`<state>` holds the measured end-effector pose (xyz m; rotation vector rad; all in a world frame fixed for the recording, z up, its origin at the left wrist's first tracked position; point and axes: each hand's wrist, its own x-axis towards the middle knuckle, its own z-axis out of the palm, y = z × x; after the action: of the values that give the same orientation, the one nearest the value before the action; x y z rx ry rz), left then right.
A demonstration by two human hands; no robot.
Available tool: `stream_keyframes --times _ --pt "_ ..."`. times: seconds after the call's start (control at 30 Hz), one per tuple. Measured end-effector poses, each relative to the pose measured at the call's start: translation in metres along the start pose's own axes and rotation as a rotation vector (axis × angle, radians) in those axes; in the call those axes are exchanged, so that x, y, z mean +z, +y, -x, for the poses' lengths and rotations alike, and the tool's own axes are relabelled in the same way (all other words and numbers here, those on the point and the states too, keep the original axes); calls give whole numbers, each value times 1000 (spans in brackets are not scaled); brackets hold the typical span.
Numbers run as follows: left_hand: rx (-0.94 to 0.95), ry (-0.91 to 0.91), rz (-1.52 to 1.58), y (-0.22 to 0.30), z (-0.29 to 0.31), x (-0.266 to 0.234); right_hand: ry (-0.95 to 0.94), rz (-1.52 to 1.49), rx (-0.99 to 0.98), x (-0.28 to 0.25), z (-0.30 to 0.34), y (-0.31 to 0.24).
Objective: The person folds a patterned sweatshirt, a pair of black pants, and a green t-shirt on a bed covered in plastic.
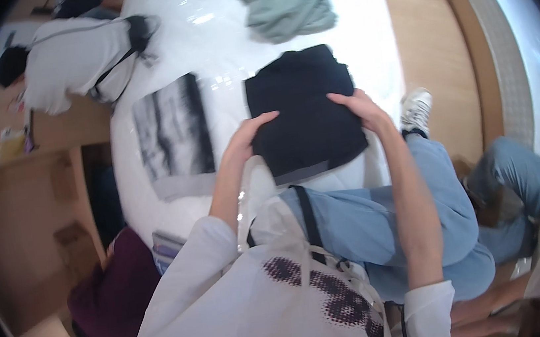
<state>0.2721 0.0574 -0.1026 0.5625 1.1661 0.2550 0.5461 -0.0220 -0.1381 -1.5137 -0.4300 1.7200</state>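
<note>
A folded black garment (304, 118) with a grey strip along its near edge is between my hands, over a white plastic-covered bed (217, 54). My left hand (246, 136) grips its left side, thumb on top and fingers underneath, mostly hidden. On the opposite side my right hand (365, 111) holds it the same way. Left of it lies a flat folded black-and-white patterned cloth (174, 129) with a pale grey band at its near end. Whether the black garment touches the bed, I cannot tell.
A crumpled sage-green garment (287, 0) lies at the far end. A person in white (77, 54) bends at the far left; one in dark purple (114, 293) is near left. Another person's jeans (511, 181) show at right. Wooden flooring (424, 31) runs along the right.
</note>
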Motion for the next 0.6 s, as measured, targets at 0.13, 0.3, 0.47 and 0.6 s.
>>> stream_keyframes --times 0.13,0.3,0.47,0.6 --pt "-33 -127 273 -25 2 -19 -67 -100 -59 9 1 5" --pt "203 -30 99 -44 13 -27 -74 -10 -35 29 0 13" --pt "524 35 -91 -44 12 -34 -225 30 0 38 15 0" --pt "328 1 -16 -35 11 -58 -330 46 -17 48 16 13"
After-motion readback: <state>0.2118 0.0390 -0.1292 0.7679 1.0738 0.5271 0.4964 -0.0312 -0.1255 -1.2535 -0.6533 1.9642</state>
